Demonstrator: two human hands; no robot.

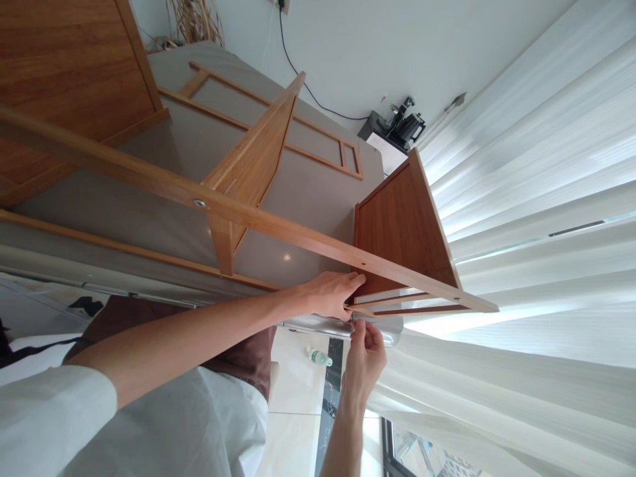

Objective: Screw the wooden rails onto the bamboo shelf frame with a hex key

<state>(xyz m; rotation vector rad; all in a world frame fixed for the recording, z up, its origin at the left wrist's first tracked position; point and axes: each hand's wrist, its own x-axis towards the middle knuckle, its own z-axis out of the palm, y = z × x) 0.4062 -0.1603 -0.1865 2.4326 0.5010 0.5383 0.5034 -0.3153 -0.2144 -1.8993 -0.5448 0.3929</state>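
Observation:
A wooden furniture frame (298, 232) with upright panels stands on a grey-covered surface. My left hand (330, 295) reaches across from the left and is closed around the lower corner of its right end, by the reddish-brown end panel (402, 225). The thumb lies against the panel and the fingers curl beneath. Just below, my right hand (366, 348) comes up from the bottom, its thumb and fingertips pinched together close to the frame's lower edge. What sits in that pinch is too small to make out. Metal-lined holes show along the long top rail (248, 215).
A middle panel (258, 159) and a large left panel (69, 73) rise from the grey surface (318, 212). A flat slatted wooden frame (322, 146) lies behind. A black kettle (410, 129), white curtains (536, 265) and a bottle (318, 358) on the floor are around.

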